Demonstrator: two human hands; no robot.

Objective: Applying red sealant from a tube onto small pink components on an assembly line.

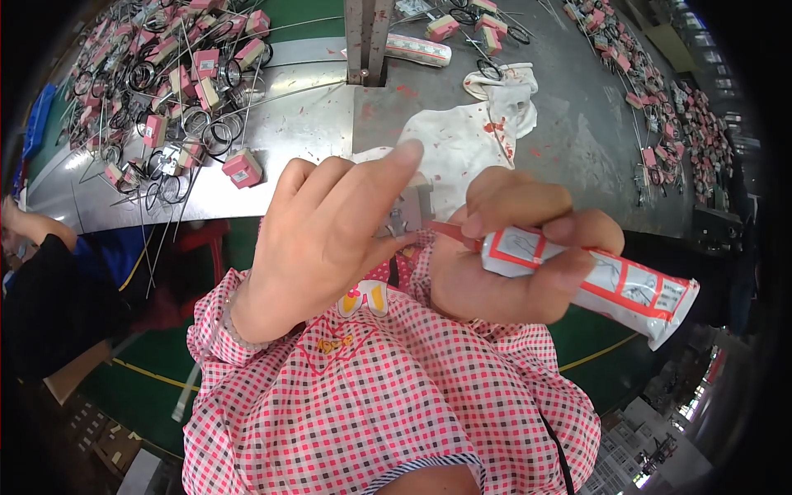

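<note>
My left hand (318, 231) is closed around a small grey box-shaped part (410, 205), in front of my chest. Its thumb and fingers hide much of that part. In my right hand (524, 247) is a white squeeze tube (639, 293) with red printed panels, gripped between thumb and fingers, its flat end pointing right. The tube's thin red nozzle (452, 233) reaches left to the grey part; whether the tip touches it cannot be told. Both hands are above the near edge of the metal table (301, 124).
Many pink-and-cream boxes (206, 62) with coiled wires and thin rods are heaped at the left; a similar row (660, 124) lies far right. A stained white cloth (450, 132), another tube (419, 49) and a metal post (365, 41) are ahead. Another person's arm (41, 227) shows at left.
</note>
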